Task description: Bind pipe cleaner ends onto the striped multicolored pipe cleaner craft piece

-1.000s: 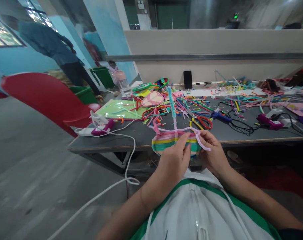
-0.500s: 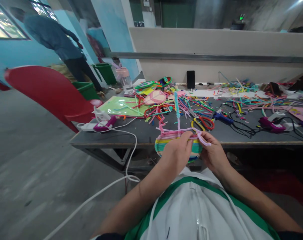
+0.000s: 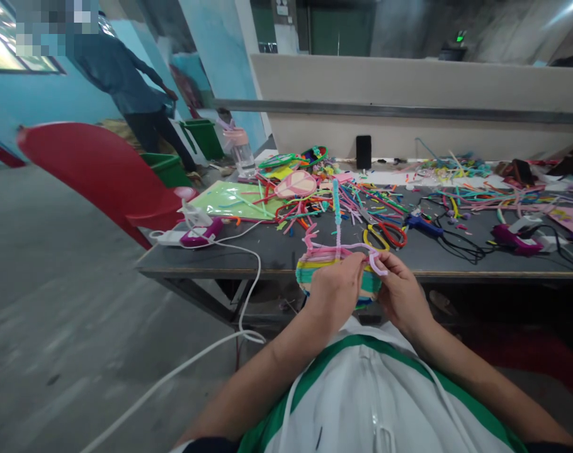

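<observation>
A rounded pipe-cleaner craft [image 3: 305, 275], striped in pink, yellow, teal and other colours, is held just in front of the table edge. My left hand [image 3: 336, 286] is closed on its upper middle and covers much of the stripes. A teal and pink pipe cleaner [image 3: 337, 211] stands upright from its top, and a pink twisted piece [image 3: 310, 238] sticks up at its left. At the right corner, my right hand [image 3: 404, 290] pinches a lilac pipe cleaner [image 3: 376, 263], whose loose end curls downward. The thumb and forefinger touch the craft's edge there.
Scissors [image 3: 385, 236] with red and yellow handles lie beyond my hands, beside a blue glue gun [image 3: 423, 224]. Loose pipe cleaners [image 3: 305, 214] litter the table. A white cable [image 3: 255, 270] hangs over the front edge from a purple-white power strip [image 3: 201, 233]. A red chair [image 3: 88, 160] stands left.
The lilac pipe cleaner's free end has swung inward and now curls down more tightly by my right fingers. Both hands keep their hold on the craft. The view has shifted slightly.
</observation>
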Demonstrator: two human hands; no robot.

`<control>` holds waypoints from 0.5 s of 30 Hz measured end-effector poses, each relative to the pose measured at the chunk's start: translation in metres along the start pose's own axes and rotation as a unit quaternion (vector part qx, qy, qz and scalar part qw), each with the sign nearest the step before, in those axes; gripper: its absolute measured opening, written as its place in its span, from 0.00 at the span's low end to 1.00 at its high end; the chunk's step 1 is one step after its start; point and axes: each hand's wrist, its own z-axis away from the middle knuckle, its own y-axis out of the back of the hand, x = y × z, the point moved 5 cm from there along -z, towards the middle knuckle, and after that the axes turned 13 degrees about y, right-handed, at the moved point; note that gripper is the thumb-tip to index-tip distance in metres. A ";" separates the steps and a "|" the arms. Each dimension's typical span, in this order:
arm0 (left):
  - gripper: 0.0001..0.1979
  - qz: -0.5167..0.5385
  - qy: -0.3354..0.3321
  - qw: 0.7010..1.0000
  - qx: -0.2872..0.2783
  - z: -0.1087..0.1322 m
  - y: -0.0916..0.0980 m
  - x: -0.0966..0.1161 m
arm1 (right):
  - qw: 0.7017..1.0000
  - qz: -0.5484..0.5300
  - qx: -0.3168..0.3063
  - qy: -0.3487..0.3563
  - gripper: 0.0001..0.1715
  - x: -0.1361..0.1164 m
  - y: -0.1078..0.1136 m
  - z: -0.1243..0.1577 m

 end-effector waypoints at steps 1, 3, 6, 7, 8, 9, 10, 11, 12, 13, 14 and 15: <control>0.14 0.004 -0.004 1.000 0.000 0.000 0.001 0.000 | 1.000 0.004 -0.001 0.003 0.09 -0.001 -0.001 0.000; 0.15 0.012 -0.009 1.000 0.004 0.001 0.003 0.000 | 1.000 0.010 -0.012 0.009 0.08 -0.003 -0.002 0.001; 0.16 0.020 -0.009 1.000 0.009 0.002 0.006 0.001 | 0.998 0.024 -0.039 0.030 0.06 -0.005 -0.002 0.000; 0.16 0.019 -0.009 1.000 0.009 0.002 0.006 0.001 | 0.998 0.032 -0.047 0.041 0.06 -0.005 -0.001 -0.001; 0.16 0.019 -0.009 1.000 0.011 0.002 0.006 0.001 | 0.996 0.044 -0.052 0.052 0.05 -0.004 0.001 -0.002; 0.16 0.019 -0.011 1.000 0.015 0.002 0.006 0.001 | 0.995 0.057 -0.055 0.062 0.05 -0.004 0.003 -0.003; 0.16 0.019 -0.013 1.000 0.019 0.002 0.005 0.001 | 0.993 0.072 -0.056 0.072 0.04 -0.003 0.004 -0.004; 0.16 0.019 -0.014 0.999 0.023 0.002 0.004 0.001 | 0.992 0.084 -0.056 0.080 0.04 -0.002 0.006 -0.006; 0.15 0.018 -0.013 0.999 0.027 0.003 0.003 0.001 | 0.991 0.092 -0.054 0.085 0.04 -0.001 0.007 -0.007; 0.15 0.017 -0.011 0.999 0.030 0.003 0.003 0.001 | 0.991 0.093 -0.052 0.086 0.05 -0.001 0.008 -0.008; 0.15 0.016 -0.010 0.999 0.034 0.003 0.002 0.001 | 0.991 0.089 -0.050 0.082 0.06 -0.001 0.009 -0.009; 0.15 0.016 -0.012 0.999 0.041 0.003 0.003 0.000 | 0.993 0.082 -0.047 0.075 0.06 -0.001 0.009 -0.010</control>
